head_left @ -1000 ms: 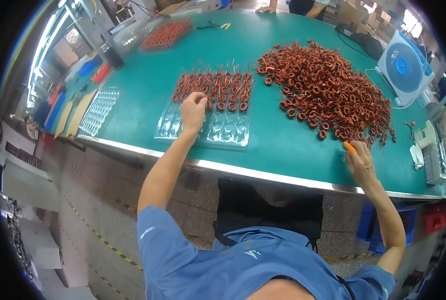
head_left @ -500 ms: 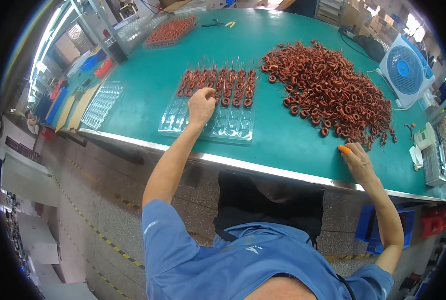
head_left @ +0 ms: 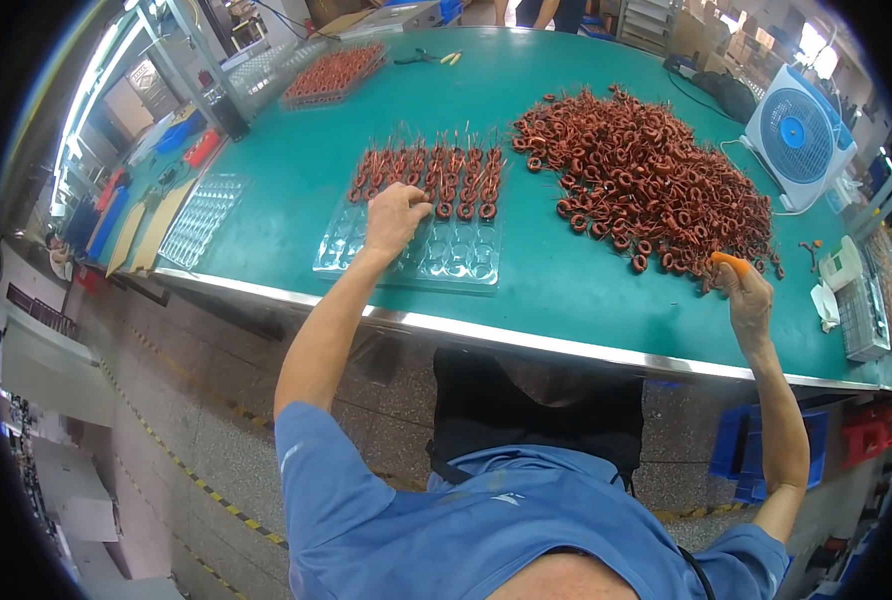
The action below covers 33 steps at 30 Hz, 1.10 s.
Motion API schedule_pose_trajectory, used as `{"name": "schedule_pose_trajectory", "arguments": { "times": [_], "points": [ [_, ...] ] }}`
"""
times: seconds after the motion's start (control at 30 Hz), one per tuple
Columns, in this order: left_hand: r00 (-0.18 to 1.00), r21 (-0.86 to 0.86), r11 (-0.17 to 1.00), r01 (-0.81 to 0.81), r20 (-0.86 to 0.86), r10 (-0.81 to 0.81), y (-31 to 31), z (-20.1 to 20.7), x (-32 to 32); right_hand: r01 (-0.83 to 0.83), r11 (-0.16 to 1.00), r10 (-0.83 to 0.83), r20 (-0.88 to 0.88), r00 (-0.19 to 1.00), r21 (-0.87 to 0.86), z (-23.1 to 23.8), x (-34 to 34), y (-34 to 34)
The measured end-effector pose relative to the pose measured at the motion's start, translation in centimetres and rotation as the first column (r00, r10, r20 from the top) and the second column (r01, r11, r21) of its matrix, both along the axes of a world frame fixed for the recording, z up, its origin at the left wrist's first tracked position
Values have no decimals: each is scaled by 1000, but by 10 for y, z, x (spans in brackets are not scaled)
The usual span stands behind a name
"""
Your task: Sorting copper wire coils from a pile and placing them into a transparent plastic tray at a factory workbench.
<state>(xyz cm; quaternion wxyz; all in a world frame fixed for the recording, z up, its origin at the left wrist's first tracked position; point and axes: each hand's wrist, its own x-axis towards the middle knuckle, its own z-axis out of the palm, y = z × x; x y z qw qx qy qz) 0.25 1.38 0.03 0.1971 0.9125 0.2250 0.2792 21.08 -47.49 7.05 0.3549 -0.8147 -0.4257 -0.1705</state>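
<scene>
the left hand (head_left: 398,222) reaches toward 1 o'clock, back up, fingers curled over the clear tray (head_left: 466,268); what they pinch is hidden. coppery ring coils (head_left: 428,168) sit in the tray, around 1 o'clock from that hand. the right hand (head_left: 749,292), forearm aimed near 12, has bent fingers, one in an orange cover (head_left: 731,263); i cannot tell its grip. the coil pile (head_left: 646,180) lies on the bench (head_left: 556,285), at 10 to 11 from it.

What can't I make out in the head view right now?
Head view, all:
- Left hand: grip hidden by its own back.
- Right hand: grip too small to read.
- Pile of coils: lower ones covered by upper ones.
- Co-worker across the table: cut off by the top edge.
</scene>
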Motion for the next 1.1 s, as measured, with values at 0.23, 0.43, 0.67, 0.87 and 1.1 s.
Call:
{"name": "schedule_pose_trajectory", "arguments": {
  "times": [0.23, 0.43, 0.67, 0.87, 1.1],
  "points": [
    [1000, 5, 1000, 23, 4, -23, -3, 12, 16, -80, 995, 75, 88, 993, 57, 8, -14, 8],
    [989, -2, 991, -132, -74, 132, -14, 8, 6, -121, 981, 124, -11, 992, 151, 9, -39, 25],
    [973, 46, 975, -217, -74, 219, -24, 16, 17, -24, 933, 117, -240, 964, 360, 9, -41, 39],
    [923, -522, 794, 313, 363, -126, -147, 50, -4, -45, 815, 344, -421, 839, 578, 10, -50, 79],
    [647, -640, 126, 758, 714, -266, -280, 14, 37, 61, 788, 383, -566, 730, 613, -11, -81, 105]
  ]
}}
